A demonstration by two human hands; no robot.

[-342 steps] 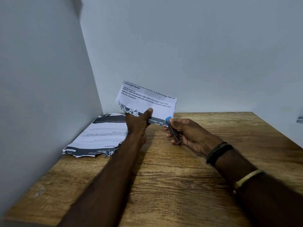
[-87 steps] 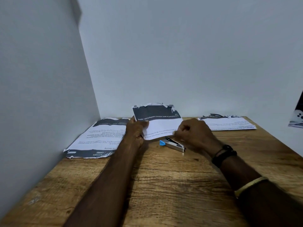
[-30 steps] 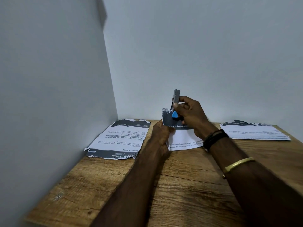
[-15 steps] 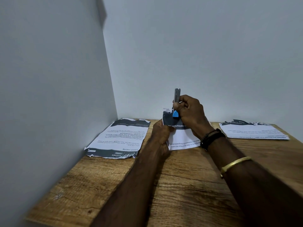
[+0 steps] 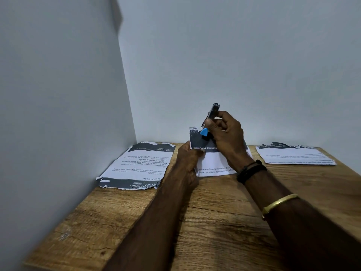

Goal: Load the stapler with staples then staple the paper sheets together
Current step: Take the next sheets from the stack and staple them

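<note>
Stapler, slim, metallic, in curled right hand; torn sheets in pinching left hand

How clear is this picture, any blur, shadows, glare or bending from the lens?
Head view: dim, even light, no glare; the stapler and right hand look slightly smeared, both forearms soft; large print on the left sheet is readable; the left forearm throws a faint shadow on the table; the wall corner leans, a wide-angle effect.
</note>
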